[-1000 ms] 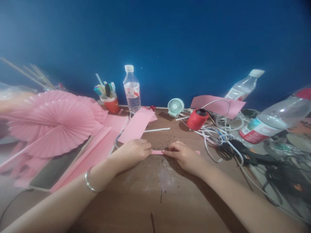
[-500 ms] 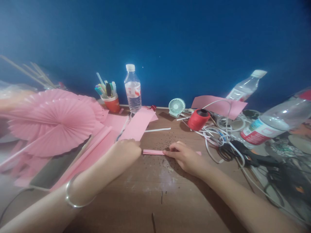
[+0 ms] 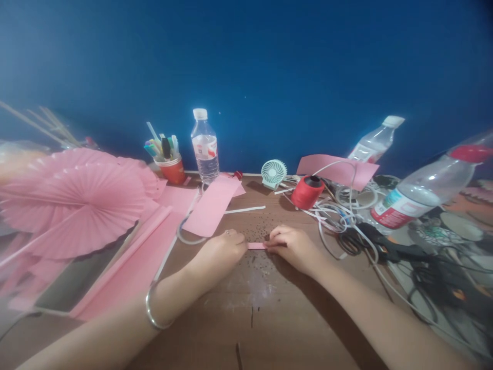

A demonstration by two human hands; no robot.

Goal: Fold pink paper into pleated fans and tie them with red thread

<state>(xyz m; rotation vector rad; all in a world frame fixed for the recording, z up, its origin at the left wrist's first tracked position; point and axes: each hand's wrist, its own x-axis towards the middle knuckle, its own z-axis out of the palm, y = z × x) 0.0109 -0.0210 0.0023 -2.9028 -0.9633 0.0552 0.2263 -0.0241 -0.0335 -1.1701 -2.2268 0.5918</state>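
Observation:
A narrow folded strip of pink paper point(image 3: 256, 246) lies low over the brown table, its middle showing between my two hands. My left hand point(image 3: 228, 250), with a ring and a bracelet, is closed on the strip's left end. At the other end, my right hand point(image 3: 289, 246) pinches the strip between thumb and fingers. Both hands hide the strip's ends. Just beyond my left hand lies a flat pink paper sheet point(image 3: 211, 205). Small dark specks are scattered on the table around the strip.
Pleated pink paper fans point(image 3: 84, 205) cover the left side. At the back stand a pen cup point(image 3: 171, 169), a water bottle point(image 3: 206, 154) and a small fan point(image 3: 274, 173). A red thread spool point(image 3: 307, 192), tangled white cords point(image 3: 339, 218), a glue gun point(image 3: 389, 244) and a large bottle point(image 3: 419, 195) crowd the right.
My left hand has come right and down from beside the flat pink sheet onto the strip's left end. My right hand keeps hold of the strip. The view has shifted slightly.

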